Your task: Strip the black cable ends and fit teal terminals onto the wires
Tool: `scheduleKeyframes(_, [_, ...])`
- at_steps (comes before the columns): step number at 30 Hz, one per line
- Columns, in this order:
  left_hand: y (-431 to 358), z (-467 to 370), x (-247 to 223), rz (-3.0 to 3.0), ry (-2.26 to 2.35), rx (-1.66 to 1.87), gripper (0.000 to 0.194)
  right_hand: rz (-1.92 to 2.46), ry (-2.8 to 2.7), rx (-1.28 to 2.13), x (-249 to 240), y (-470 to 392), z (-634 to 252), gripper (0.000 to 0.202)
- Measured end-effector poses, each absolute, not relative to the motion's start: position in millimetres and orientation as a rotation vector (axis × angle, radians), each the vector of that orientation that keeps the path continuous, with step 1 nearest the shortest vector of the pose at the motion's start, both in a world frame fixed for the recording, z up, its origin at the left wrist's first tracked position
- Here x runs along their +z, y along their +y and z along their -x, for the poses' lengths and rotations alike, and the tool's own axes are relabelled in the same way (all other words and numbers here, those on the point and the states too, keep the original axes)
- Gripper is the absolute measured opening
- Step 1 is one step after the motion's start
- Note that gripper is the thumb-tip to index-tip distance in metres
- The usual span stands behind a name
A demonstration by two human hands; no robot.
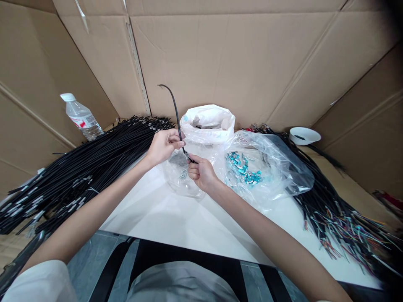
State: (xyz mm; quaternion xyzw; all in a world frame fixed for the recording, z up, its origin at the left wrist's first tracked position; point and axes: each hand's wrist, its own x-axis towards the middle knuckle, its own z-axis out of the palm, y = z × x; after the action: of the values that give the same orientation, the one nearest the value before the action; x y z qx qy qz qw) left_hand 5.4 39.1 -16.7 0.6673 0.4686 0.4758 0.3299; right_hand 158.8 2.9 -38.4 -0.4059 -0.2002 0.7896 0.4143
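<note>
A single black cable (175, 104) is held up over the middle of the table, its free end curving up and to the left. My left hand (165, 146) pinches it between thumb and fingers partway along. Just below and to the right, my right hand (201, 171) is closed around the cable's lower end. Something small and metallic shows at that end, but my fingers hide most of it. Under both hands lies a clear plastic bag (192, 189) with a few small pieces in it.
Black cables (110, 155) are piled at left beside a water bottle (82, 117). At right are a clear bag (283, 167) of small blue pieces (242, 167), cables with coloured wire ends (340, 222) and a white bowl (304, 136). A white bag (208, 115) stands behind; cardboard walls (236, 63) enclose the table.
</note>
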Motion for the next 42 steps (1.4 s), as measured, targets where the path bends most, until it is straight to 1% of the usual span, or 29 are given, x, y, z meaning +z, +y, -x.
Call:
scheduleKeyframes(10, [39,-10,-21,-1.740,1.309,1.313,0.028,1.048,-0.484,1.907,-36,2,-154,0.035])
scheduleKeyframes(16, [39,-6,-21,-1.771,1.351,1.247,0.030,1.091,-0.527,1.963,-33,0,-160,0.039])
scheduleKeyframes(21, [40,0,-17,-1.808,1.321,1.198,0.029,1.124,-0.561,1.993,-32,-1,-166,0.037])
scheduleKeyframes(34, [35,-3,-8,-1.820,1.243,1.165,0.036,1.092,-0.606,2.108,-29,5,-168,0.037])
scheduleKeyframes(42, [31,0,-4,-1.902,1.267,1.136,0.034,1.026,-0.573,2.161,-35,15,-165,0.033])
